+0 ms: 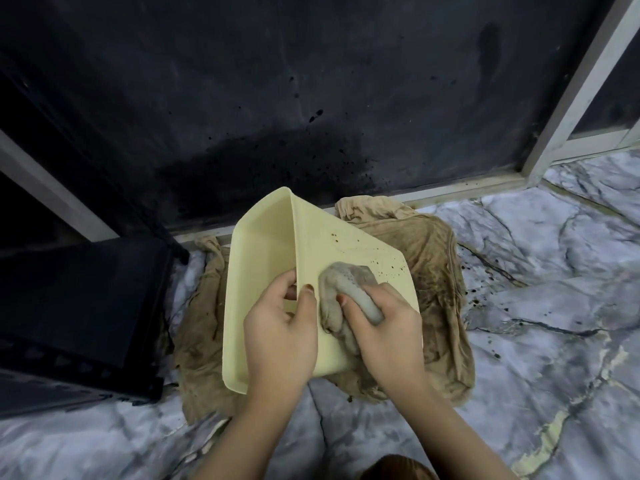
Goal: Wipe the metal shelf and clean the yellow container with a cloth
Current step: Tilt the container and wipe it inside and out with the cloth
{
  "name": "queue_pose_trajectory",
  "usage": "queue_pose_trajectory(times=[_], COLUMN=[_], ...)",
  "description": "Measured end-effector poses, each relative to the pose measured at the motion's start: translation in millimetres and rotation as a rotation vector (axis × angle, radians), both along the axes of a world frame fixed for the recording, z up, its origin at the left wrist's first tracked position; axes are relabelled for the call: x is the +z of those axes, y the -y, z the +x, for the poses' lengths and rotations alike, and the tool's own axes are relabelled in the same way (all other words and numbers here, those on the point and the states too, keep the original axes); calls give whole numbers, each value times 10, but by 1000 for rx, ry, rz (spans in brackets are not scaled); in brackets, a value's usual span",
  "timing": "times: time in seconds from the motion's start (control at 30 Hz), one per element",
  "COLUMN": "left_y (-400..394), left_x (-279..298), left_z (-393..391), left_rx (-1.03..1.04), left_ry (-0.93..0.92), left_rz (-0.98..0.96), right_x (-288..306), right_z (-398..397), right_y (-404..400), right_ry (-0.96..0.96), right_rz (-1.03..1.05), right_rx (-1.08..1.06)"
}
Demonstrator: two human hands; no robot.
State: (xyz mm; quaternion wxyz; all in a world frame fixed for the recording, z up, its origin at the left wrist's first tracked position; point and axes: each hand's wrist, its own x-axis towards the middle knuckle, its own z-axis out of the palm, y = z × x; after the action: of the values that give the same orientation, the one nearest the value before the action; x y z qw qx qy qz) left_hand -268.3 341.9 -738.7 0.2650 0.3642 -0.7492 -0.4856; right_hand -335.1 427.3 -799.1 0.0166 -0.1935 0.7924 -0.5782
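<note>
A pale yellow container (263,244) stands tilted on its side over a spread tan cloth on the floor. My left hand (280,327) grips its upper edge, thumb on the outer face. My right hand (384,327) presses a bunched grey cloth (346,285) against the outer face of the yellow container, where small dark specks (384,265) dot the surface. The black metal shelf (79,317) stands to the left on the floor, apart from both hands.
The tan cloth (433,271) under the container is stained dark. Behind it rises a dark wall panel (311,98) with a white frame (571,109). The marble-patterned floor (554,306) carries scattered dark specks to the right.
</note>
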Motion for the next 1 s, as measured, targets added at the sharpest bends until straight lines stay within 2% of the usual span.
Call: queue_pose_trajectory(times=[0.13,0.4,0.63,0.73,0.8,1.0], left_y=[64,86,88,92,88,6], left_x=[-31,-56,-76,-76,-80,-86], left_z=[6,3,-24,-29,-34,-23], left_rx=[17,17,48,57,54,-25], left_ry=[19,11,4,10,11,-2], left_rz=[-14,-2,27,18,21,-14], right_x=[-29,-478,-828,-775,-634,-18], right_z=[-139,-659,-625,-450,-297,-46], right_y=[49,-214,-511,-464,-375,0], right_ry=[53,323,505,477,414,103], right_rz=[23,191,260,262,178,23], right_rx=[0,-207,-316,-328,-305,-109])
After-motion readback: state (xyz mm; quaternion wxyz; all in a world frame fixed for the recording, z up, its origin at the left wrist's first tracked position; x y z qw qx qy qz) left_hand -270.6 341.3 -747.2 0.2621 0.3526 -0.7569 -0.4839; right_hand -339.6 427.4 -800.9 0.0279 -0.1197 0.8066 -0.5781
